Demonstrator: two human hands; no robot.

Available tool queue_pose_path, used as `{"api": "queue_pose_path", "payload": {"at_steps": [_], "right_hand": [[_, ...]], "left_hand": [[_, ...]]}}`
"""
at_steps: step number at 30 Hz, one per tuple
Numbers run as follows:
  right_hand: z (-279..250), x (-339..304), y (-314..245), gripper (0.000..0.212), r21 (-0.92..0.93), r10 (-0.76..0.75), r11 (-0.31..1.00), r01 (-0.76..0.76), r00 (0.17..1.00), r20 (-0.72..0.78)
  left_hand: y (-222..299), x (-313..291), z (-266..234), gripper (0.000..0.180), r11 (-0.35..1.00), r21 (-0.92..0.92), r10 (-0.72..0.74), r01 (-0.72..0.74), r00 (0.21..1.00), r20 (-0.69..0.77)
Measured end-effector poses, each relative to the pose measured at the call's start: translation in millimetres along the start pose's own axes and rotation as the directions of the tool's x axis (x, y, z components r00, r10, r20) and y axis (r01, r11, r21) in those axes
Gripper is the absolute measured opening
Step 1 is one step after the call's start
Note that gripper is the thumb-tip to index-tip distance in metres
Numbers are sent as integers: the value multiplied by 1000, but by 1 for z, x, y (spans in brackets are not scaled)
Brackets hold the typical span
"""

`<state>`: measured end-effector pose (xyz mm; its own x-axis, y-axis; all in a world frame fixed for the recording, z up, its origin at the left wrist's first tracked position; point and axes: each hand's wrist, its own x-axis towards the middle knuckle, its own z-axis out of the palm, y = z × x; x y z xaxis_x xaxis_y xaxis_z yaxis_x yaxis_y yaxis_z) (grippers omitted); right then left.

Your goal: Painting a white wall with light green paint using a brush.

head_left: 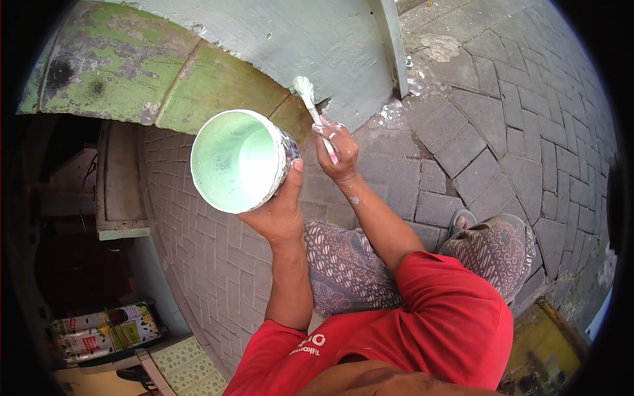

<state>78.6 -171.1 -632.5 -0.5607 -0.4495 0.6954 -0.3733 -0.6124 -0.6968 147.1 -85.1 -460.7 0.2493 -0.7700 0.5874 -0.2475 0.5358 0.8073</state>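
Paint cup (239,160), mint-green inside, sits gripped in the left hand (277,211) near the wall (317,46), while the right hand (337,153) pinches a small brush (310,102) whose bristles touch the wall's lower edge; short, light strokes would likely keep drips off the paving (475,132).

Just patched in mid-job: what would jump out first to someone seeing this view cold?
First the cup of pale green paint, centre-left, tilted toward the camera in the left hand. Just right of it, the right hand has a grip on a paint-smeared brush, its bristles against the pale green wall at the top. Grey paving bricks fill the right side, with white splashes at the wall's foot.
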Motion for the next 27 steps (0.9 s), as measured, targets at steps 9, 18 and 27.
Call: {"api": "queue_pose_path", "payload": {"at_steps": [9, 18, 27], "right_hand": [[-4, 1, -13, 27, 12, -24, 1000, 24, 999, 35], [-37, -46, 107, 26, -104, 709, 520, -848, 497, -500], [15, 71, -37, 31, 388, 540, 815, -430, 806, -242]], "left_hand": [[-1, -1, 1, 73, 999, -33, 19, -20, 1000, -23], [-4, -4, 6, 79, 1000, -20, -17, 18, 999, 28], [-16, 5, 8, 80, 999, -21, -47, 48, 996, 76]]}}
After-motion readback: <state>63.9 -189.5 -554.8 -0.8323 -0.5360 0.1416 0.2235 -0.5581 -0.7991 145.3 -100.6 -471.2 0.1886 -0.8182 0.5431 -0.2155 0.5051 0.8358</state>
